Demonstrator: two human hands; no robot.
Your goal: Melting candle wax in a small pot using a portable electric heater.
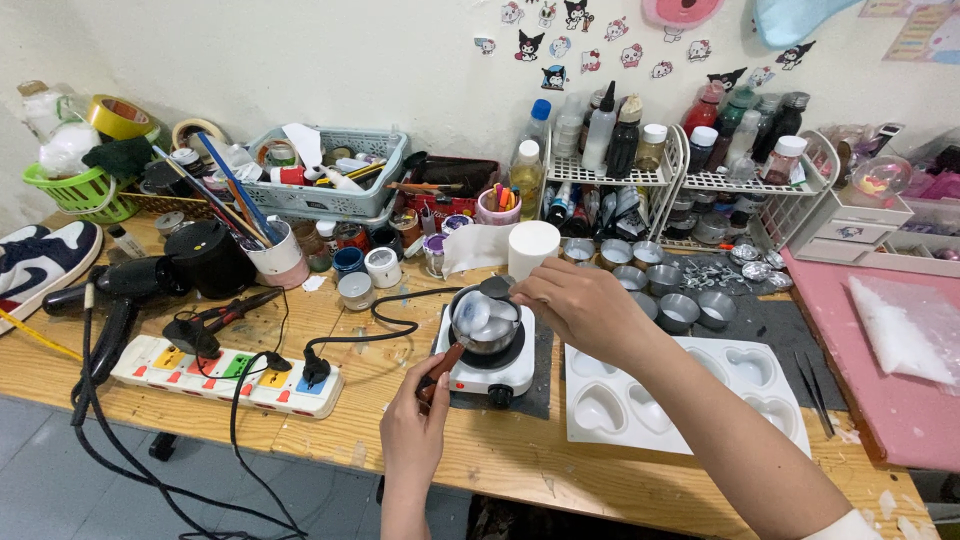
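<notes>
Evidently to keep the small metal pot [487,322] steady on the white hotplate [487,370] at the table's [300,400] middle, the left hand [415,430] has its fingers clamped on the wooden handle [441,368] while the right hand [580,305] pinches something over its rim.
</notes>
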